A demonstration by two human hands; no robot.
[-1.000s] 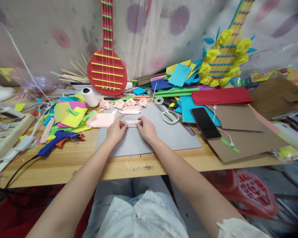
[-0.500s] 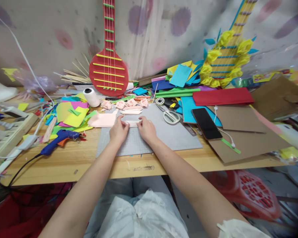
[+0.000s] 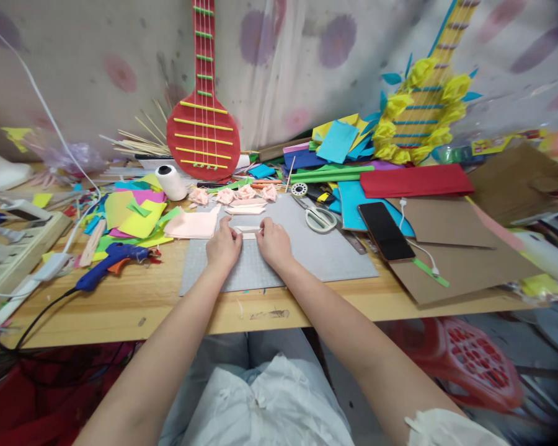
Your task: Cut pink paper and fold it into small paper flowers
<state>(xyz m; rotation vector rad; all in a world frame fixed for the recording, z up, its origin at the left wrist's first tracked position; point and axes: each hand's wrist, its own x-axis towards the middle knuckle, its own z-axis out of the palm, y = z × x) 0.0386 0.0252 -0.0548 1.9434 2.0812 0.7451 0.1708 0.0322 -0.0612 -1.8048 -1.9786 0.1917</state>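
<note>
Between my two hands a pale pink paper strip [image 3: 248,233] lies level over the grey cutting mat [image 3: 316,260]. My left hand [image 3: 224,245] pinches its left end, and my right hand [image 3: 274,241] pinches the right end. The strip's upper edge looks folded over. Just behind are more pale pink strips [image 3: 245,210] and a row of pink paper roses [image 3: 225,196]. A pale pink sheet [image 3: 193,224] lies beside my left hand. Scissors [image 3: 320,219] rest on the mat to the right of my right hand.
A blue glue gun [image 3: 111,263] and coloured paper scraps [image 3: 139,214] lie at left. A thread spool [image 3: 171,182] stands before a red paper lute [image 3: 203,136]. At right are a phone [image 3: 385,232], cardboard [image 3: 465,266] and a metal ruler [image 3: 352,240]. The wooden table's front edge [image 3: 260,322] is near me.
Both hands stay in nearly the same place. The strip between them now shows a fold along its upper edge, with a lighter band below it.
</note>
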